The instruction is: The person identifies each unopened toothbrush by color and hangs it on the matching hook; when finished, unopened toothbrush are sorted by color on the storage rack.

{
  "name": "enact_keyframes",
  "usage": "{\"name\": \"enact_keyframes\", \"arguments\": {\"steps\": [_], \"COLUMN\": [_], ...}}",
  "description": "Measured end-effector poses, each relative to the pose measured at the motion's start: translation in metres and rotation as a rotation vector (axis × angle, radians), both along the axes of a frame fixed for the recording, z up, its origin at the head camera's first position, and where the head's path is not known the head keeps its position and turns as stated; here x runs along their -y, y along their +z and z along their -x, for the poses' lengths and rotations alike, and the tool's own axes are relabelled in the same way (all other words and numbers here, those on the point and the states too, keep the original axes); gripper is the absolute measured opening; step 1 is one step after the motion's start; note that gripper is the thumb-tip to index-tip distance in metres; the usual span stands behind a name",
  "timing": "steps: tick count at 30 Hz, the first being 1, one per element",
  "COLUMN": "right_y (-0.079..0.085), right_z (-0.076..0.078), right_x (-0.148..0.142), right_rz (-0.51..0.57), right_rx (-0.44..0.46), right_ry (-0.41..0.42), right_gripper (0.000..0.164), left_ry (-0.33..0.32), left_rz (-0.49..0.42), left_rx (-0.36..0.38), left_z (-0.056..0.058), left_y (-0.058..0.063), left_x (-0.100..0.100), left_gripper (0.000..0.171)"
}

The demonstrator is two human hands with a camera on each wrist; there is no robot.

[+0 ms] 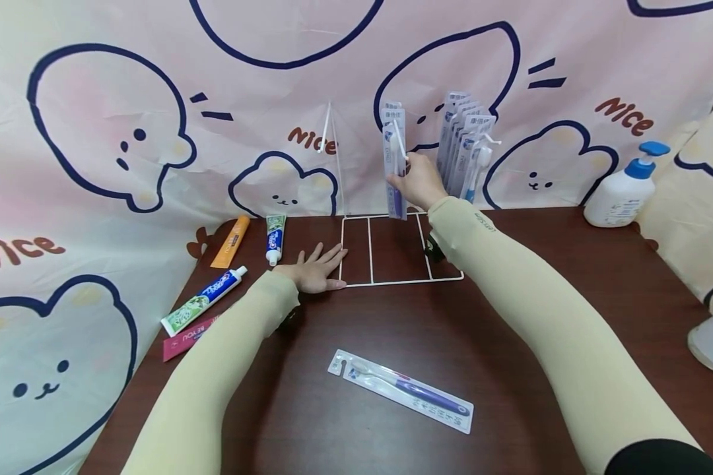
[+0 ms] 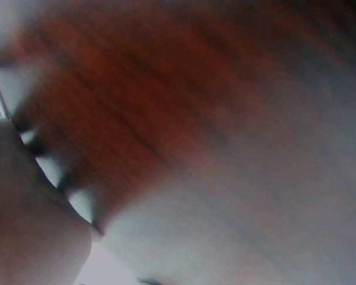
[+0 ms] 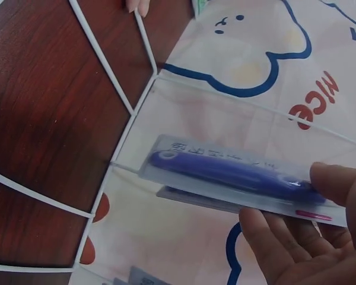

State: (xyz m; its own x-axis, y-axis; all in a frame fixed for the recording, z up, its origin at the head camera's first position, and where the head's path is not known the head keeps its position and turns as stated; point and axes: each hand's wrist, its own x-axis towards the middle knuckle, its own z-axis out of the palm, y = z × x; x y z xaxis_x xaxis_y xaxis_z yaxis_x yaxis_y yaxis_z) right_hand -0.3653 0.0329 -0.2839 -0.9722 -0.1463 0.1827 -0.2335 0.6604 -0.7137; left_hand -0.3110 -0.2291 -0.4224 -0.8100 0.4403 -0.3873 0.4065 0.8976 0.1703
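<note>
My right hand [image 1: 418,181] pinches a packaged toothbrush [image 3: 225,175] with a purple handle between thumb and fingers. The pack stands upright at a white hook of the white wire rack [image 1: 392,283], and another pack [image 3: 196,199] shows behind it. Whether it hangs free on the hook I cannot tell. My left hand [image 1: 315,269] lies flat with spread fingers at the rack's left base edge; its wrist view is mostly blurred tabletop. Several packaged toothbrushes [image 1: 460,142] hang at the rack's right side. One more purple packaged toothbrush [image 1: 416,392] lies on the table in front.
Left on the brown table [image 1: 309,422] lie an orange tube [image 1: 232,243], a green-and-blue toothpaste tube [image 1: 275,237], a larger toothpaste tube [image 1: 204,300] and a pink tube [image 1: 189,338]. A white pump bottle [image 1: 620,194] stands back right. A patterned cloth hangs behind.
</note>
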Motion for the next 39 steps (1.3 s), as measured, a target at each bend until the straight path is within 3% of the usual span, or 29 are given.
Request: {"name": "enact_keyframes", "arguments": {"steps": [9,16,19,22,28,33,39], "right_y": [-0.008,-0.022,-0.033,-0.046,-0.073,-0.095,-0.106], "right_z": [-0.002,-0.035,-0.056,-0.085,-0.166,-0.220,-0.251], "right_x": [-0.006,-0.018,-0.020,-0.018,-0.004,0.002,-0.003], "right_rz": [0.003,-0.137,-0.263,-0.414,-0.651,-0.725,-0.758], "right_rx": [0.063,0.099,0.088,0.071,0.047,-0.004,-0.056], "right_ry": [0.034,0.049,0.112,0.229,0.409,0.509,0.541], "right_gripper": [0.048,0.053,0.052,0.048,0.048,0.049,0.050], "left_ry": [-0.002,-0.004,-0.006,-0.008,-0.006,-0.009,-0.003], "left_rz": [-0.003,-0.012,-0.016,-0.013,-0.014,-0.031,-0.016], "left_rx": [-0.002,-0.005,-0.013,-0.017,-0.012,-0.008,0.009], "left_z": [-0.002,-0.003,-0.003,-0.004,-0.001,-0.001,0.001], "left_y": [0.003,0.001,0.001,0.002,0.003,0.003,-0.001], "left_x": [-0.002,-0.002,-0.002,-0.002,-0.002,-0.001,-0.002], "left_gripper": [0.080,0.081,0.080,0.080,0.080,0.080,0.081]}}
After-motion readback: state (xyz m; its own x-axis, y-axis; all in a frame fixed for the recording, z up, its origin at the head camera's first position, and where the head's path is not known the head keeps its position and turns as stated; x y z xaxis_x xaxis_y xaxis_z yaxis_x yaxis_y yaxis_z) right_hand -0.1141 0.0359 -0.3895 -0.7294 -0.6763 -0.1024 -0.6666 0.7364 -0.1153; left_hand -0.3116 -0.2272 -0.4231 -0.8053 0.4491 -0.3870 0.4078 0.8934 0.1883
